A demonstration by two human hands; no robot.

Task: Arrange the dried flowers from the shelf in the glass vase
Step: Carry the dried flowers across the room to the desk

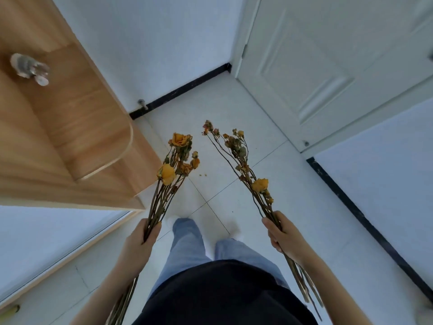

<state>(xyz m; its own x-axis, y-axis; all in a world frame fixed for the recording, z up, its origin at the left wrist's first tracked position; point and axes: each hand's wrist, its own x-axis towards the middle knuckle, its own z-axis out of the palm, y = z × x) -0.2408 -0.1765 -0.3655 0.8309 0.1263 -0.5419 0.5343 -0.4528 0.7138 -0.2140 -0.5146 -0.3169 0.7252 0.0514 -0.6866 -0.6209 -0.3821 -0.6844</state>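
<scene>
my left hand [140, 240] curled round one dried flower bunch [174, 160] | my right hand [282, 235] gripping a second dried bunch [243, 165] | both over the tiled floor [269, 207]

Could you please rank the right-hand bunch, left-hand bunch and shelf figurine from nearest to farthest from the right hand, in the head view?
1. Right-hand bunch: gripped in the right hand itself.
2. Left-hand bunch: across, in the left hand.
3. Figurine: far left, on the wooden shelf.
</scene>
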